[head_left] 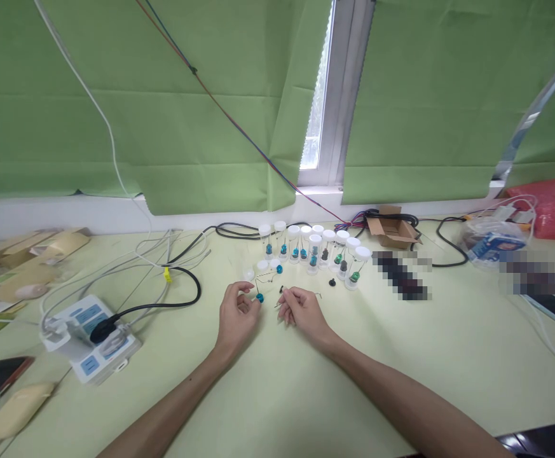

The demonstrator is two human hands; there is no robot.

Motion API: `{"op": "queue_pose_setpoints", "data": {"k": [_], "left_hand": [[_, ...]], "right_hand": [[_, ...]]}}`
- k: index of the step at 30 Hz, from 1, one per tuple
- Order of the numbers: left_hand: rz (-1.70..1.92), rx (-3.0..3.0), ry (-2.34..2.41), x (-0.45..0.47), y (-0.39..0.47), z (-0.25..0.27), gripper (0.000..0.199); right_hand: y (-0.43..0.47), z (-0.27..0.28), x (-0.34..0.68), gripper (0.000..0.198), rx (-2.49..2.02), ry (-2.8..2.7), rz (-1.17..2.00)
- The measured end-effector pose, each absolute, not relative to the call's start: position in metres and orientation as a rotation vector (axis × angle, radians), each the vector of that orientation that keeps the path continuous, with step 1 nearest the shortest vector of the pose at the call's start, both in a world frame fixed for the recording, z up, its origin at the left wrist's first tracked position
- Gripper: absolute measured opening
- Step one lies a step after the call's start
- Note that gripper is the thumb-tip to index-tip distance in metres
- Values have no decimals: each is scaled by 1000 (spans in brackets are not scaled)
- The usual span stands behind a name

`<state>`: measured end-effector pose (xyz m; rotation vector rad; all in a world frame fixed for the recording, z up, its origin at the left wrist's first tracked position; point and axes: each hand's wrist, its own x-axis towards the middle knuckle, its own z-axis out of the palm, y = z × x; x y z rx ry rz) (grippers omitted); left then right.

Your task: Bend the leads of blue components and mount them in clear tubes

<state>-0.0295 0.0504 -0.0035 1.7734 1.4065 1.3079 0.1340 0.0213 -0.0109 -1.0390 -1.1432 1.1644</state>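
Observation:
My left hand (238, 315) is closed, with thumb and forefinger at a small blue piece (259, 297) that has a thin bent wire rising from it. Close by on the right, my right hand (302, 312) pinches a thin wire with a small black piece (281, 289) at the fingertips. Just beyond the hands lies another blue piece (280, 269) with a wire. Some white caps (262, 264) rest near it. A small black part (332, 282) sits on the table, right of my right hand.
Behind the hands stand several clear vials with white lids (315, 239), holding blue, green or dark pieces. An open cardboard box (391, 230) is at the back right. A power strip (96, 337) with cables lies on the left. A plastic bag (491, 240) is far right.

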Motion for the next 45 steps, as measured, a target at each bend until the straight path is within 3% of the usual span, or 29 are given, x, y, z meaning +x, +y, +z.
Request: {"op": "queue_pose_setpoints", "data": {"k": [5,10,24,34,45], "left_hand": [[1467,1854,1340,-26,39,4,14],[1257,2096,1145,-23,31,-2,9],[844,2322,1164,-22,34,-2,19],[777,2327,1132,-21,33,2,15],[737,2387,1080,-20,33,4,25]], "right_hand": [[19,-9,135,41,-1072,-1184,1093],[17,-8,136,38,-1098,-1201,1011],[16,-7,136,38,-1146,-1181,923],[16,-5,135,38,-1134,-1226,940],[15,-2,133,38,-1098,-1266,973]]}}
